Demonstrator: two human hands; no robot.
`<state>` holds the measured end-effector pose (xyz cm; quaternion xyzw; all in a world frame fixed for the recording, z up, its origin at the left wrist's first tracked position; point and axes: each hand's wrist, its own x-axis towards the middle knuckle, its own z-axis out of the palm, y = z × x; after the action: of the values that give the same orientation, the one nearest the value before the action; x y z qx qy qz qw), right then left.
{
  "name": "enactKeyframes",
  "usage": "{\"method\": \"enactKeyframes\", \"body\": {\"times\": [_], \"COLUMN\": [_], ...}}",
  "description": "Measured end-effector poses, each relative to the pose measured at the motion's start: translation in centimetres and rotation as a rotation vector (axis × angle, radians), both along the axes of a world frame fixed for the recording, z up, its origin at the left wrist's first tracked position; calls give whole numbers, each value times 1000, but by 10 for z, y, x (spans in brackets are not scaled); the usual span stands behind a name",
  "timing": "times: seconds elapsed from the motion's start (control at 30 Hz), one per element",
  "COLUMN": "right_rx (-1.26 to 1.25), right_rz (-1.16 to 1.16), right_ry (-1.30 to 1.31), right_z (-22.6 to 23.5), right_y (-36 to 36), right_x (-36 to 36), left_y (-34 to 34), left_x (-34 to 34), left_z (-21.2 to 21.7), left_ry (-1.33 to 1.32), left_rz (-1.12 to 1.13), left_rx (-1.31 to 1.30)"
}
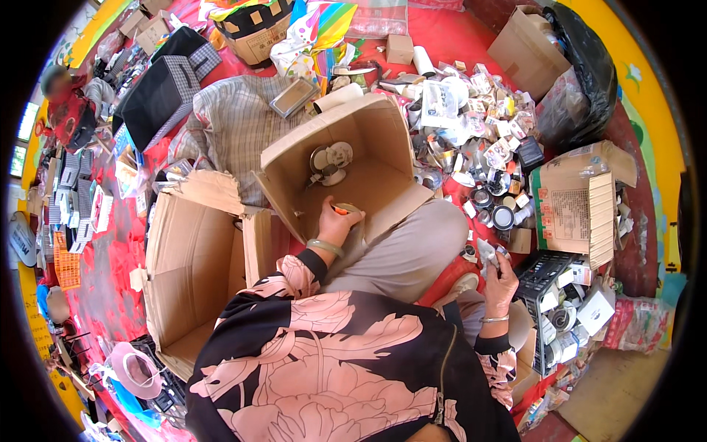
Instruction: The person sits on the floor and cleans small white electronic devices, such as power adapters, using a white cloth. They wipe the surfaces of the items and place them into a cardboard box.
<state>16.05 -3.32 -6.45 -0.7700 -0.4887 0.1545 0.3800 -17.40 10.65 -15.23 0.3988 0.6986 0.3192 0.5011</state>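
My left hand reaches into an open cardboard box lying on its side and grips a small round item with an orange edge. Deeper in that box lie a few round metal parts. My right hand is raised by my right knee and holds a small pale wrapped piece. A bangle sits on each wrist. My grey-trousered knee lies between the two hands.
A larger open cardboard box stands at my left. A heap of small boxes and round tape-like rolls spreads at the right, beside a printed carton and a black crate. Another person sits far left.
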Motion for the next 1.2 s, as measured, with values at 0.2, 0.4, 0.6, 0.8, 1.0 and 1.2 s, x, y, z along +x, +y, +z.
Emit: {"method": "enactKeyframes", "body": {"times": [0.2,0.4,0.6,0.8,1.0,1.2], "right_rx": [-19,-34,-70,-170,-254,-288], "right_rz": [-2,33,79,9,-15,1], "right_ry": [11,-18,-59,73,82,93], "right_z": [-1,-2,3,0,-7,-12], "right_y": [-5,-4,-3,-1,0,17], "right_x": [0,2,3,-3,4,5], "left_y": [3,18,129,201,213,228], "left_x": [-1,-10,-77,-85,-82,-46], "left_z": [9,-17,-71,-134,-182,-200], "left_ry": [17,-56,-223,606,912,1053], "left_rz": [-46,-3,282,72,-108,-258], "left_rx": [42,43,-19,-5,-50,-63]}}
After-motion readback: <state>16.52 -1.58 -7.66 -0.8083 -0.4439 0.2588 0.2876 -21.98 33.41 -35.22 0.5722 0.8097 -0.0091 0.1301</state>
